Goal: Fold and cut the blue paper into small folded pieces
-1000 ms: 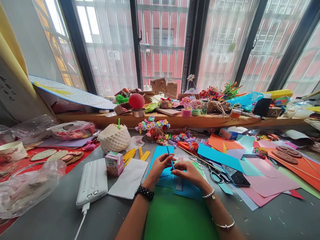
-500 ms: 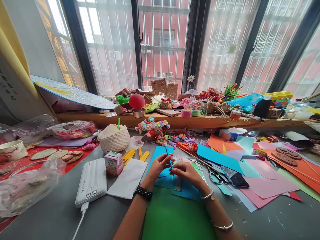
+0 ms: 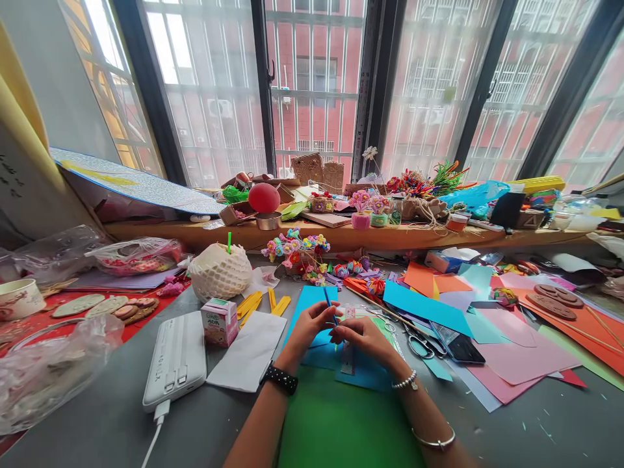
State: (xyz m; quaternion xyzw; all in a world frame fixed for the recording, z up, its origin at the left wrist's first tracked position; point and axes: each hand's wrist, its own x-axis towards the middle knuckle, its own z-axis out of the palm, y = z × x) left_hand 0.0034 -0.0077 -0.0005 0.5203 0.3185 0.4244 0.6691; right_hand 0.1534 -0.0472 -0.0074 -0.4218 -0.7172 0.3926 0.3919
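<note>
Between my hands a narrow blue paper strip (image 3: 328, 296) stands tilted, its top end poking up past the fingers. My left hand (image 3: 308, 331), with a black dotted band at the wrist, pinches the strip. Close beside it, my right hand (image 3: 364, 339) has its fingers closed at the strip's lower part; the fingertips partly hide it. Below them lie blue paper sheets (image 3: 361, 376) and a clear ruler (image 3: 348, 359), on or by a green mat (image 3: 341, 422).
Left of my hands are a white napkin (image 3: 248, 351), yellow strips (image 3: 250, 304), a small pink carton (image 3: 219, 323) and a white power bank (image 3: 175, 357) with a cable. To the right lie scissors (image 3: 423, 348), a phone (image 3: 461, 344) and coloured paper (image 3: 526, 351). Yarn flowers (image 3: 297, 250) stand behind.
The view has shifted slightly, so the background sits a little further left. My hands keep nearly the same hold on the blue paper strip, with only small finger movement.
</note>
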